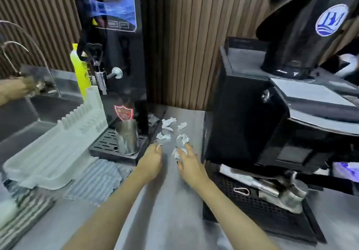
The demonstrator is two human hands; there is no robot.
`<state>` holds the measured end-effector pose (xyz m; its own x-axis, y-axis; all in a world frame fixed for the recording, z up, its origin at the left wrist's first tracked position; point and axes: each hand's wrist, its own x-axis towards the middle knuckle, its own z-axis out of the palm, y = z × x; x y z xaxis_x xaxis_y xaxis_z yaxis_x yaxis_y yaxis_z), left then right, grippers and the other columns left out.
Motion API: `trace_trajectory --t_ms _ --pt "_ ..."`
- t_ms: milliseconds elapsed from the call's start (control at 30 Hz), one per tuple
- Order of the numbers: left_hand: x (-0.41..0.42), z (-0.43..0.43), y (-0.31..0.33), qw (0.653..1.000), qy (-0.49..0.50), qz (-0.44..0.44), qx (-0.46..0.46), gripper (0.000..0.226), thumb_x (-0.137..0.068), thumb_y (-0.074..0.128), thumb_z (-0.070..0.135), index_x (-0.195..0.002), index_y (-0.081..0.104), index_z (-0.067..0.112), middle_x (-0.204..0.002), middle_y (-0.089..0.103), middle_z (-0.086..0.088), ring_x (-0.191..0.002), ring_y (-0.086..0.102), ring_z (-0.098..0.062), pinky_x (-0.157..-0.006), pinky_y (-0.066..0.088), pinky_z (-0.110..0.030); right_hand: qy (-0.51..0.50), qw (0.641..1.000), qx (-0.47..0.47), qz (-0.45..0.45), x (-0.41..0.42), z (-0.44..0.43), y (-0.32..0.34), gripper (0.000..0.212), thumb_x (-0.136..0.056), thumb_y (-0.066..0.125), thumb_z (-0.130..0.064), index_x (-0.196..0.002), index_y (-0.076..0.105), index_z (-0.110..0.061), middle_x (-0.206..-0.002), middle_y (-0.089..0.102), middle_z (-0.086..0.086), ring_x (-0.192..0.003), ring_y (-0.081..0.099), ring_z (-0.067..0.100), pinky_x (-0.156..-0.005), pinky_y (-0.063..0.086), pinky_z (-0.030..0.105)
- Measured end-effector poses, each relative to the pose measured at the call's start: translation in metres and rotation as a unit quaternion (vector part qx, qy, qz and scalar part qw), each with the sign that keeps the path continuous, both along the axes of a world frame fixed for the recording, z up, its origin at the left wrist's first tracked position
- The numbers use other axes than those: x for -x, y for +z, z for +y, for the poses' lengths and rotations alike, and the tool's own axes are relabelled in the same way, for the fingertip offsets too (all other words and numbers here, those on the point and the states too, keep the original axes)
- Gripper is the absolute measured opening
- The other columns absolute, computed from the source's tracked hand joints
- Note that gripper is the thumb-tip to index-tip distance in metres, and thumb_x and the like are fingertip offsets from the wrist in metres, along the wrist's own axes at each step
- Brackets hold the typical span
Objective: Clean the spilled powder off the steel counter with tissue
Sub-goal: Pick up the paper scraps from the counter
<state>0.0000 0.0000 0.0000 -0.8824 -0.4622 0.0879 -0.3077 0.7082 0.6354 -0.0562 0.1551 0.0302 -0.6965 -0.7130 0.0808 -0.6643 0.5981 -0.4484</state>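
Several crumpled white tissue pieces (pixel 168 122) lie scattered on the steel counter (pixel 171 201) between two black machines. My left hand (pixel 150 162) rests palm down on the counter, fingers together, fingertips touching a small wad (pixel 163 136). My right hand (pixel 189 164) is just right of it, fingers spread over two wads (pixel 182 140), pressing one small piece (pixel 175 153) under the fingers. The frame is motion-blurred; no powder can be made out on the steel.
A black hot-water dispenser (pixel 120 55) with a steel cup (pixel 127 137) on its drip tray stands left. A black coffee machine (pixel 252 117) and its drip tray (pixel 258 211) stand right. A white rack (pixel 58 143), striped cloth (pixel 97 179), yellow bottle (pixel 79 71) and sink sit left.
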Motion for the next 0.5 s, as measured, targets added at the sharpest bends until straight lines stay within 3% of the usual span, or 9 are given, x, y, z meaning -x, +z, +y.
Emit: trace_trajectory --t_ms 67,133,233,300,367,433,500 --pt "0.012 -0.013 -0.013 0.999 0.027 -0.011 -0.024 0.034 -0.094 0.026 0.022 -0.124 0.041 0.018 -0.131 0.043 -0.015 -0.118 0.042 -0.029 -0.105 0.033 -0.038 -0.012 0.999 -0.050 0.006 0.009 -0.016 -0.008 0.050 -0.094 0.043 -0.023 -0.141 0.027 -0.029 -0.155 0.000 0.008 -0.137 0.021 0.036 -0.107 0.032 0.045" --pt "0.019 -0.017 -0.021 0.998 0.024 -0.054 0.023 0.049 -0.092 0.028 0.006 -0.140 0.025 0.004 -0.147 0.023 -0.021 -0.136 0.021 -0.034 -0.115 0.016 -0.035 -0.017 0.996 -0.089 0.013 0.020 -0.029 -0.018 0.051 -0.094 0.044 -0.025 -0.142 0.025 -0.031 -0.155 -0.007 0.010 -0.140 0.008 0.036 -0.112 0.023 0.046" --pt "0.029 -0.026 -0.032 0.989 -0.019 -0.114 0.088 0.053 -0.096 0.022 0.005 -0.147 0.007 0.009 -0.155 -0.005 -0.013 -0.143 -0.006 -0.032 -0.118 0.003 -0.035 -0.026 0.990 -0.140 0.004 0.034 -0.044 -0.031 0.049 -0.096 0.040 -0.028 -0.142 0.024 -0.035 -0.155 -0.013 0.008 -0.142 -0.003 0.035 -0.113 0.012 0.052" --pt "0.036 -0.030 -0.037 0.991 -0.044 -0.114 0.063 0.048 -0.098 0.024 0.012 -0.146 0.015 0.009 -0.156 0.002 -0.010 -0.143 -0.001 -0.028 -0.118 0.006 -0.036 -0.029 0.989 -0.147 -0.012 0.039 -0.050 -0.038 0.045 -0.097 0.037 -0.027 -0.141 0.026 -0.033 -0.156 -0.007 0.006 -0.142 -0.002 0.034 -0.113 0.009 0.052" --pt "0.035 -0.026 -0.037 0.996 -0.059 -0.047 0.050 0.042 -0.099 0.030 0.020 -0.138 0.035 0.006 -0.150 0.025 -0.011 -0.140 0.019 -0.026 -0.115 0.017 -0.037 -0.019 0.989 -0.145 -0.006 0.038 -0.053 -0.045 0.040 -0.098 0.034 -0.021 -0.138 0.034 -0.022 -0.154 0.014 0.009 -0.140 0.011 0.034 -0.113 0.015 0.047" --pt "0.031 -0.021 -0.032 0.996 -0.025 -0.019 0.086 0.030 -0.096 0.036 0.021 -0.113 0.056 0.007 -0.126 0.048 -0.014 -0.123 0.042 -0.029 -0.103 0.030 -0.038 -0.017 0.994 -0.111 0.012 0.032 -0.049 -0.050 0.032 -0.096 0.035 -0.010 -0.125 0.046 -0.008 -0.137 0.039 0.014 -0.131 0.031 0.032 -0.107 0.027 0.037" --pt "0.028 -0.019 -0.030 0.997 0.024 -0.033 0.061 0.020 -0.091 0.043 0.017 -0.086 0.057 0.005 -0.097 0.050 -0.012 -0.101 0.051 -0.032 -0.088 0.036 -0.039 -0.025 0.996 -0.082 0.012 0.024 -0.041 -0.050 0.026 -0.093 0.036 -0.002 -0.113 0.054 0.001 -0.122 0.050 0.020 -0.119 0.043 0.032 -0.098 0.035 0.038"
